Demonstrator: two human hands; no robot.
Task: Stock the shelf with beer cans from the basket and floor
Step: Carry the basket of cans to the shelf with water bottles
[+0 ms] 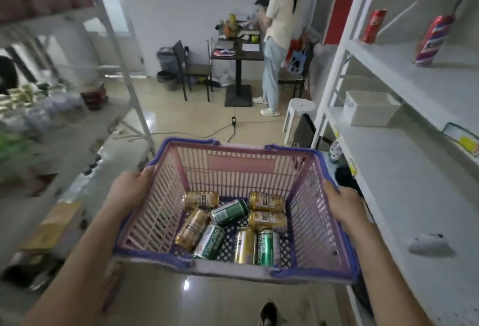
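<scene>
I carry a pink basket with a blue rim (241, 167) in front of me, above the floor. My left hand (129, 190) grips its left rim and my right hand (342, 203) grips its right rim. Several beer cans lie on their sides in the bottom: gold ones (201, 200) and green ones (229, 211). The white shelf unit (404, 170) stands to my right, its middle boards mostly bare.
Two red cans (374, 26) and a white box (370, 111) sit on the right shelves. A stocked rack (64, 123) lines the left. Ahead are a person (277, 40), a table (237, 52), a chair, a white stool (298, 115) and a cable on the floor.
</scene>
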